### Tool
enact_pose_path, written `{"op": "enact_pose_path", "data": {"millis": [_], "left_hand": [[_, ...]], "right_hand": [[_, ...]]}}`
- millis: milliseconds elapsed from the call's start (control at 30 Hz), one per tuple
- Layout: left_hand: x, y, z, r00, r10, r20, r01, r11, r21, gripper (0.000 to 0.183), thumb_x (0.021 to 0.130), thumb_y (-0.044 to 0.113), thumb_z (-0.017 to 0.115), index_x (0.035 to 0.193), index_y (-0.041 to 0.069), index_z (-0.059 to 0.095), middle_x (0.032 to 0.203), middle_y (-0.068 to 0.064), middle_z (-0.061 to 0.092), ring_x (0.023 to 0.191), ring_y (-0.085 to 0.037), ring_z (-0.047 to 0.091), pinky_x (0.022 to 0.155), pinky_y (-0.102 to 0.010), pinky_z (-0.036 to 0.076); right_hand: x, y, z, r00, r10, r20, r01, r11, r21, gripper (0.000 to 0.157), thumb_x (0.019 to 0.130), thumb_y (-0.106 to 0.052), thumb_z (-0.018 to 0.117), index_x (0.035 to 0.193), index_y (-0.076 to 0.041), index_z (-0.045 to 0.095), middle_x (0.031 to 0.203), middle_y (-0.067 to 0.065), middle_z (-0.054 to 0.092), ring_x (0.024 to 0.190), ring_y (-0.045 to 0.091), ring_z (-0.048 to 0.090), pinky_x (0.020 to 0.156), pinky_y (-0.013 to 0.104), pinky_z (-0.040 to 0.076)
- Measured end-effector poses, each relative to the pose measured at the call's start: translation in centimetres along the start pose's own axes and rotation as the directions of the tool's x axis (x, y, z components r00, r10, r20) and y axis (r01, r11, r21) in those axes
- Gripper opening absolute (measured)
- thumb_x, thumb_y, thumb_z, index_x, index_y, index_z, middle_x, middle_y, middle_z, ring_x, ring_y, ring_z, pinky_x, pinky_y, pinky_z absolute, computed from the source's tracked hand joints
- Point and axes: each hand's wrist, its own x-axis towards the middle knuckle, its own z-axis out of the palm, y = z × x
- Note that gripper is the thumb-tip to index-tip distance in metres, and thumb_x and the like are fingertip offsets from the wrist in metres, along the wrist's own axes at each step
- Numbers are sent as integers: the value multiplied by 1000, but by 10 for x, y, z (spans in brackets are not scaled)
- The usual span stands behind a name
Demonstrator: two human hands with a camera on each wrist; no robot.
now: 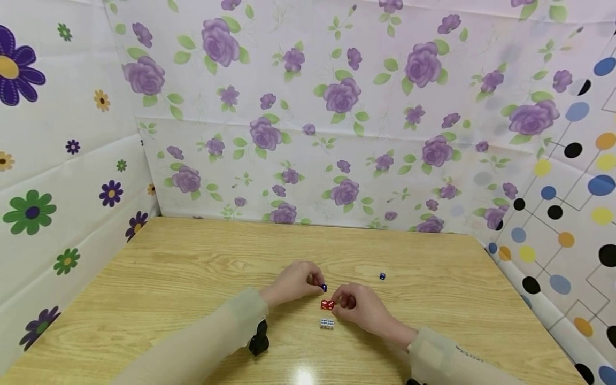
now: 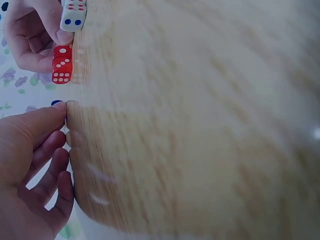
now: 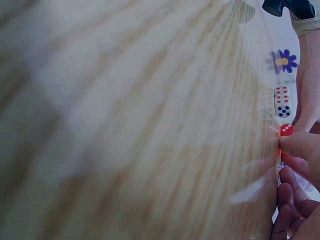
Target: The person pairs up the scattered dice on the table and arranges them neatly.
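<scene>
My left hand [image 1: 294, 282] pinches a dark blue die [image 1: 324, 288] between thumb and finger at the tabletop. In the left wrist view only a bit of that blue die [image 2: 57, 103] shows past the thumb. Just nearer to me, two red dice [image 1: 326, 305] sit side by side. The thumb and forefinger of my right hand [image 1: 363, 309] pinch the right-hand red die, and they partly hide it in the right wrist view. Nearest to me, two white dice [image 1: 326, 323] with blue and red pips stand next to each other, touched by neither hand.
A second dark blue die [image 1: 382, 276] lies alone farther back, to the right of both hands. The wood-grain table [image 1: 202, 256] meets a flowered cloth [image 1: 308, 160] at the back, with patterned cloths along both sides. A black wrist strap [image 1: 260, 339] is on the left sleeve.
</scene>
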Motion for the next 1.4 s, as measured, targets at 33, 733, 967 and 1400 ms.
{"op": "enact_pose_path", "data": {"millis": [33, 733, 967, 1400], "left_hand": [[0, 0, 0, 1000, 2, -2, -2, 1000, -2, 7, 85, 21, 79, 87, 18, 73, 86, 6, 68, 72, -2, 54, 68, -19, 46], [-1, -1, -1, 1000, 25, -2, -25, 999, -44, 7, 85, 18, 78, 88, 15, 72, 87, 3, 68, 73, -3, 54, 68, -19, 46], [-2, 1, -2, 999, 31, -13, -32, 999, -36, 7, 85, 16, 78, 88, 15, 72, 88, 2, 68, 73, -4, 54, 68, -20, 46], [-3, 0, 0, 1000, 18, -7, -18, 998, -58, 7, 85, 14, 78, 90, 13, 72, 89, 0, 69, 74, -4, 57, 69, -20, 47]], "right_hand": [[0, 0, 0, 1000, 2, 0, -2, 1000, 0, 8, 86, -17, 76, 91, -21, 70, 78, -6, 60, 64, 4, 50, 58, 21, 44], [0, 0, -1, 1000, 9, 7, -9, 1000, 4, 8, 87, -19, 76, 92, -21, 71, 78, -4, 60, 64, 5, 50, 58, 21, 43], [1, -1, 0, 1000, 13, 2, -13, 1000, -11, 8, 87, -19, 76, 92, -21, 71, 78, -6, 59, 64, 4, 49, 57, 20, 42], [0, 2, 2, 1000, 21, 4, -21, 999, 29, 17, 86, -18, 77, 101, -15, 69, 78, -4, 60, 63, 5, 49, 58, 21, 43]]}}
